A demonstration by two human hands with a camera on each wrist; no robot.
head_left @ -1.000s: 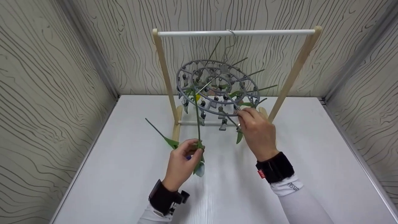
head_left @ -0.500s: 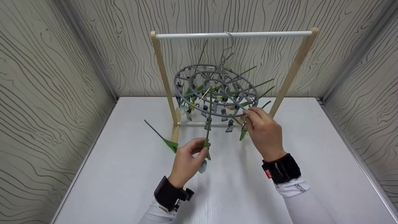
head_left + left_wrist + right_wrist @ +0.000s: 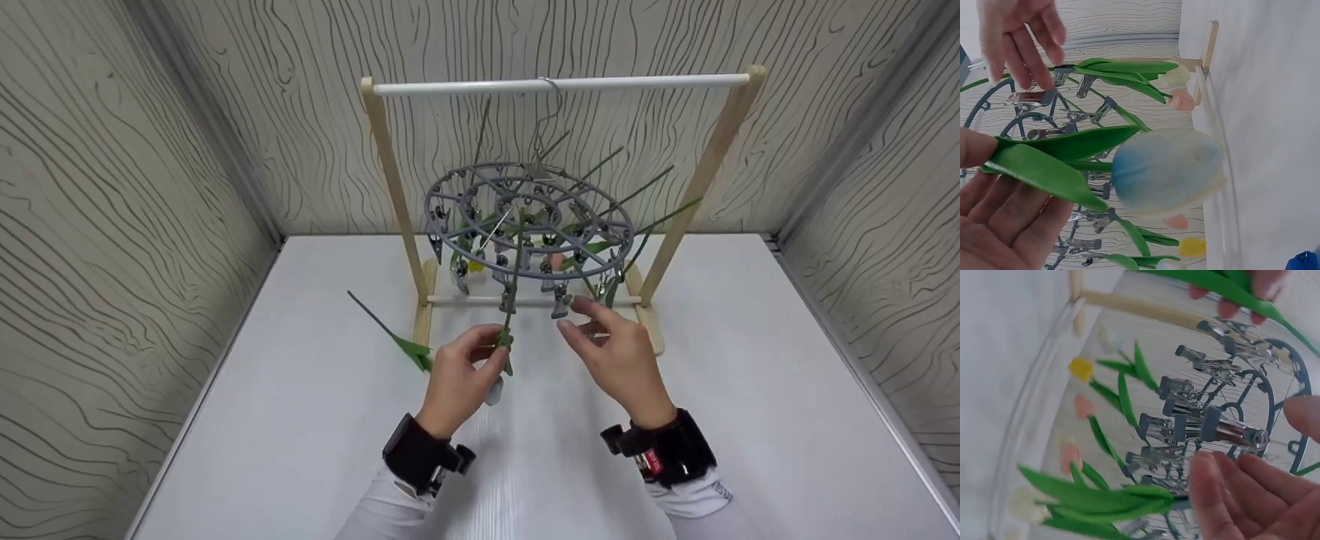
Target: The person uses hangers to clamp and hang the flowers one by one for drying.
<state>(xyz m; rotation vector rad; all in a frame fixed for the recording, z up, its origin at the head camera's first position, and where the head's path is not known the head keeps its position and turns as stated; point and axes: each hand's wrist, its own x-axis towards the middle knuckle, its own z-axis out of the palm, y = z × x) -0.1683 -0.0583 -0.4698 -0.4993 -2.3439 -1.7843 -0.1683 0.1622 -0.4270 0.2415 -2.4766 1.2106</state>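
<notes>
My left hand [image 3: 461,379] pinches an artificial tulip by its green stem, near the leaves. Its white bloom with a blue base [image 3: 1168,169] hangs downward, and the stem points up in front of the round grey clip hanger [image 3: 534,276]. Thumb and fingers parted, my right hand [image 3: 619,364] is just below the hanger's front right rim, close to a dangling grey clip [image 3: 560,304]. That hand holds nothing. Several tulips hang bloom-down from other clips, among them a yellow one [image 3: 1192,247] and a pink one [image 3: 1084,406].
A wooden stand with a white top bar [image 3: 465,87] carries the hanger by a metal hook. Another tulip with a green leaf [image 3: 412,351] lies on the white table [image 3: 300,427] at the left; a blue bloom [image 3: 1303,261] shows in the left wrist view. Patterned walls enclose the table.
My right hand has let go of the hanger's rim and moved down and left beside a front clip. The left hand has shifted right with its tulip. The hanger has swung and turned slightly.
</notes>
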